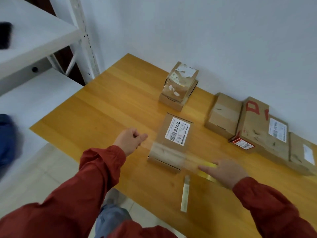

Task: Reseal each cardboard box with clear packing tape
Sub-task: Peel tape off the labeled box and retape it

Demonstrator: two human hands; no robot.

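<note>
Cardboard box lies flat near the middle of the wooden table. Its white label reads "12V4A-5525" beside a barcode; the smaller print is unreadable. Clear packing tape stretches across the box's near end, blurred by motion. The left hand, fingers curled, pinches the tape's end just left of the box. The right hand grips the yellow-cored tape roll just right of the box's near corner. A pale flat bar lies on the table, nearer the person. Farther back, a stack of two boxes carries torn labels. A row of boxes lines the right wall — one bears a large red "D" and a white label too small to read. A white shelf rack stands at the left.
</note>
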